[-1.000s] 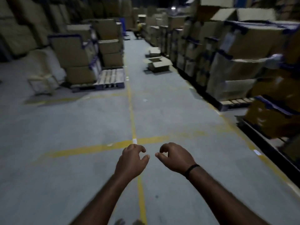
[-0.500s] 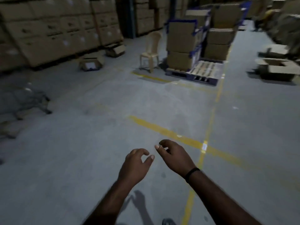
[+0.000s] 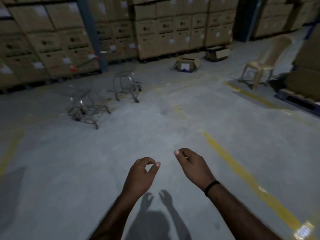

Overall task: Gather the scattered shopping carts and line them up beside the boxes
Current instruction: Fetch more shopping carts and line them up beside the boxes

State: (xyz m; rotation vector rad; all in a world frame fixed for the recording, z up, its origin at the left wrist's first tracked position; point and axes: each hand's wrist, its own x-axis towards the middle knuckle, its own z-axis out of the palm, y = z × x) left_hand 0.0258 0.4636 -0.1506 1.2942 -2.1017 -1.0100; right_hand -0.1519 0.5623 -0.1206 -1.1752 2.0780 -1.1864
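Two wire shopping carts stand on the grey floor ahead and to the left. The nearer cart (image 3: 86, 103) is at centre left, the farther cart (image 3: 127, 86) just right of it. Both are blurred. Behind them rises a wall of stacked cardboard boxes (image 3: 155, 32). My left hand (image 3: 141, 175) and my right hand (image 3: 194, 164) hang in front of me over bare floor, fingers loosely curled, holding nothing. Both hands are well short of the carts.
A beige plastic chair (image 3: 265, 61) stands at the right, beside a pallet (image 3: 297, 99) of boxes. Two loose open boxes (image 3: 187, 64) lie on the floor by the stacks. A blue steel post (image 3: 91, 33) rises behind the carts. Yellow floor lines (image 3: 242, 172) run on the right.
My view has swung left from the aisle toward the box wall, bringing the two carts into view. My hands keep the same loose pose and have spread slightly apart.
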